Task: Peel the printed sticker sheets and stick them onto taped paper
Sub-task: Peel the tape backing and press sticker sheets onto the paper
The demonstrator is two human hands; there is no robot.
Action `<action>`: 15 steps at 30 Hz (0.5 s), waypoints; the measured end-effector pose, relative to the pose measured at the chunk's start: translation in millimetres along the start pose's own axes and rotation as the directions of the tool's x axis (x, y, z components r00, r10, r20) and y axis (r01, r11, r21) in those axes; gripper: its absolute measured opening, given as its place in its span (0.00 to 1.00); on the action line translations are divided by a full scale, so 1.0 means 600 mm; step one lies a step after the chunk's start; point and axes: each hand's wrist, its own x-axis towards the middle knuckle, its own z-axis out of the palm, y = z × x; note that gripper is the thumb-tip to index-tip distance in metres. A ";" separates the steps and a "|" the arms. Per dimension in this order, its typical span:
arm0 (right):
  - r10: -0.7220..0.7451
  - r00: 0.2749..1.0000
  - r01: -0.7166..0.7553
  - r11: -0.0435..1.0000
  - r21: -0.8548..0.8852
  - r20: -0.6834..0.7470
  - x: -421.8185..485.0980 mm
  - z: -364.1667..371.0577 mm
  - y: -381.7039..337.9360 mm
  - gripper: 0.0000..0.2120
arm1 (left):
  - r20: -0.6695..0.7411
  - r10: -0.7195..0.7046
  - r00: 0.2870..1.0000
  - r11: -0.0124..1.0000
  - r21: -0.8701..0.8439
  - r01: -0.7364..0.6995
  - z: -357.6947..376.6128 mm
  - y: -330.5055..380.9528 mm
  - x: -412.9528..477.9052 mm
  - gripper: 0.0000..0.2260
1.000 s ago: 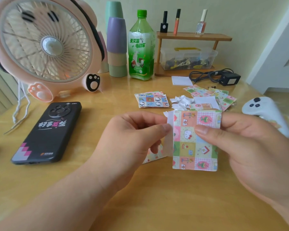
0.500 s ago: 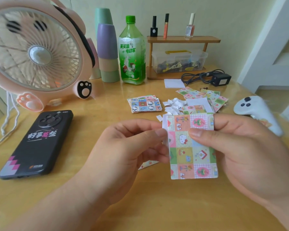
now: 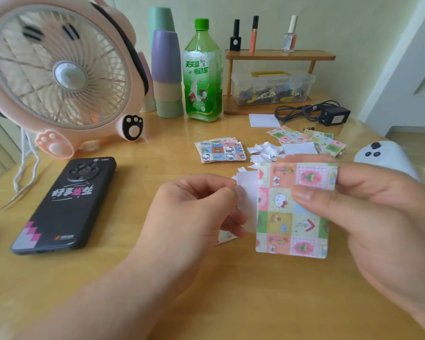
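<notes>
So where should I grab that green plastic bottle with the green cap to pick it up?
Grip the green plastic bottle around its upright body, just below the shoulder, coming from the front. It stands close beside the stacked pastel cups on one side and the wooden shelf on the other, so the front looks clearest.

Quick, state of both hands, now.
Left hand: closed, pinching the white backing paper peeled off the sheet's left edge.
Right hand: closed, holding the printed sticker sheet near its top.

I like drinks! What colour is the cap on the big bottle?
Green, like the tall green plastic bottle itself; the head view shows it clearly.
</notes>
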 end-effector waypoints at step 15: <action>0.096 0.994 -0.089 0.987 -0.131 0.054 0.002 0.003 0.008 0.12 | 0.151 -0.053 0.987 0.962 -0.259 0.091 0.007 0.001 -0.006 0.09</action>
